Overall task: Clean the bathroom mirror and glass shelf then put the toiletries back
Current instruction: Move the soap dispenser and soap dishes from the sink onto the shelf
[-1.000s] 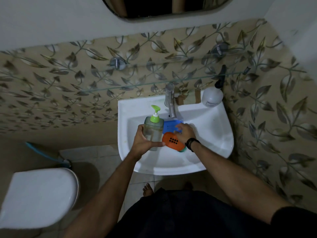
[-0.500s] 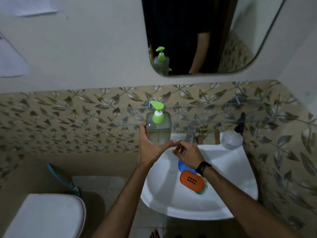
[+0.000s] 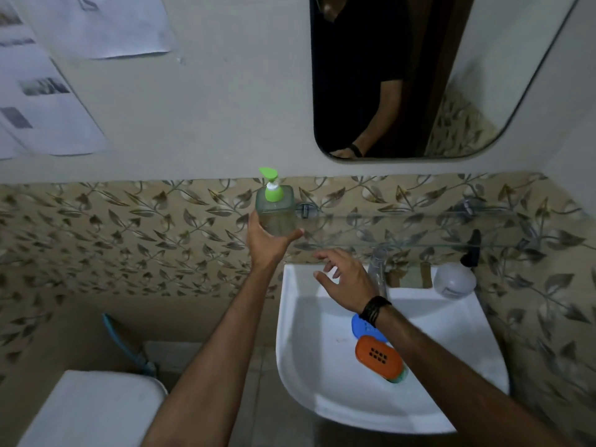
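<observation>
My left hand (image 3: 269, 241) grips a clear soap dispenser (image 3: 275, 206) with a green pump, held upright at the level of the glass shelf (image 3: 419, 245), near the shelf's left end. My right hand (image 3: 345, 279) hovers over the basin with fingers spread and holds nothing. In the white sink (image 3: 309, 366) lie an orange soap dish (image 3: 379, 353) and a blue soap dish (image 3: 362, 329), partly hidden by my right wrist. The mirror (image 3: 483, 75) hangs on the wall above and reflects a dark shirt and an arm.
A white spray bottle (image 3: 454, 279) with a black nozzle stands on the sink's back right corner, beside the tap (image 3: 379, 272). A toilet lid (image 3: 90, 411) sits at lower left. Paper sheets (image 3: 48, 101) hang on the wall at upper left.
My left hand has lifted the dispenser from the sink up and leftwards to shelf height. My right hand came off the bottle and opened. The camera has tilted upward.
</observation>
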